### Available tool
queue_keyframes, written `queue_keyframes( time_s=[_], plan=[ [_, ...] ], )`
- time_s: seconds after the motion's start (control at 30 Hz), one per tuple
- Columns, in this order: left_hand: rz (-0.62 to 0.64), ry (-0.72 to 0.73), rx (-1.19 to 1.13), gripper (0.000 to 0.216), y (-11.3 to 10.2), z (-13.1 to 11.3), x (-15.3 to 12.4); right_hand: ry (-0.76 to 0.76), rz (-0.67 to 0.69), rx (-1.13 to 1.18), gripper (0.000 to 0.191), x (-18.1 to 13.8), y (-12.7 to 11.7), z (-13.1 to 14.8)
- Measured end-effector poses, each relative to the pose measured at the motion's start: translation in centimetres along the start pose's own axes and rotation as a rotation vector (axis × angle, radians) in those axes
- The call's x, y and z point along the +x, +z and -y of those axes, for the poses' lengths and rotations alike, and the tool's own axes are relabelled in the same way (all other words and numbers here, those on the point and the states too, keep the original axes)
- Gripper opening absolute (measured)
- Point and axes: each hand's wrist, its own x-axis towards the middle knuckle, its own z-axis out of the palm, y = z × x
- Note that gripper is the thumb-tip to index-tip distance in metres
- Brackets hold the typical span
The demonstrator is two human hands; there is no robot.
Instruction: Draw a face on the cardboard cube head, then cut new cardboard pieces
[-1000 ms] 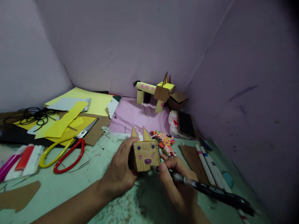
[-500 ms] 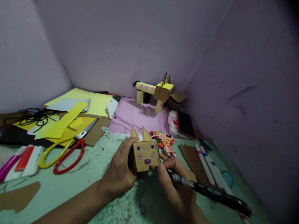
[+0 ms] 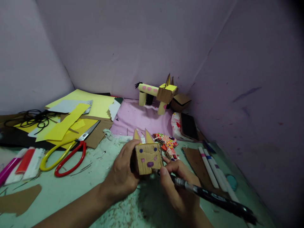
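Observation:
My left hand [image 3: 125,166] is closed around the left side of a small cardboard box head [image 3: 150,156] with two pointed yellow ears. Two dark blue dots, two pink spots and a purple oval mark the front of this box. In my right hand [image 3: 181,186] is a black marker pen [image 3: 213,198], pinched near its tip. The tip points at the lower right part of the box's front; whether it touches the cardboard I cannot tell. Some of the right fingers are hidden behind the box's edge.
Scissors [image 3: 82,155] with yellow and red handles lie left, near yellow paper [image 3: 68,123] and black cord [image 3: 30,118]. Behind stands a paper-and-cardboard animal [image 3: 153,91]. At right are a phone [image 3: 188,126], white markers [image 3: 209,167] and a brown cardboard piece [image 3: 194,161].
The back end of the marker pen has tilted slightly. Both hands and the box head stay in almost the same place.

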Motion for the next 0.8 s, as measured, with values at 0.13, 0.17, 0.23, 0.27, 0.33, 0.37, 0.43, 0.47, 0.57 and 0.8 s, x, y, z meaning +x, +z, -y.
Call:
queue_keyframes(
  time_s=[0.13,0.17,0.23,0.27,0.33,0.37,0.43,0.47,0.57,0.8],
  plan=[
    [-0.007,0.004,0.004,0.071,0.0,0.0,0.1,0.029,-0.033,-0.003,0.02,-0.1,0.1,0.2],
    [-0.008,0.007,0.002,0.071,0.1,0.1,0.1,0.009,-0.022,-0.012,0.019,0.0,0.0,0.0],
    [-0.001,0.005,0.008,0.07,0.1,0.1,0.1,-0.046,0.014,-0.025,0.017,0.0,-0.2,-0.4],
    [0.0,0.007,0.011,0.071,0.1,0.0,0.1,-0.069,0.03,-0.029,0.017,0.1,-0.3,-0.6],
    [0.003,0.007,0.007,0.071,0.0,0.0,0.0,-0.075,0.027,-0.039,0.018,0.1,-0.3,-0.9],
    [0.009,0.002,0.001,0.071,0.0,0.0,0.0,-0.072,0.019,-0.044,0.018,0.1,-0.3,-0.9],
    [0.011,-0.004,-0.005,0.071,0.0,0.0,-0.1,-0.078,0.016,-0.052,0.018,0.1,-0.2,-0.8],
    [0.008,-0.003,-0.004,0.07,0.0,0.0,-0.1,-0.075,0.015,-0.052,0.018,0.1,-0.1,-0.7],
    [-0.002,0.009,0.008,0.071,0.0,0.1,-0.1,-0.053,0.015,-0.022,0.018,0.1,-0.2,-0.4],
    [0.007,0.009,0.003,0.072,-0.1,-0.1,0.1,-0.071,-0.002,-0.065,0.018,0.1,-0.3,-0.7]
  ],
)
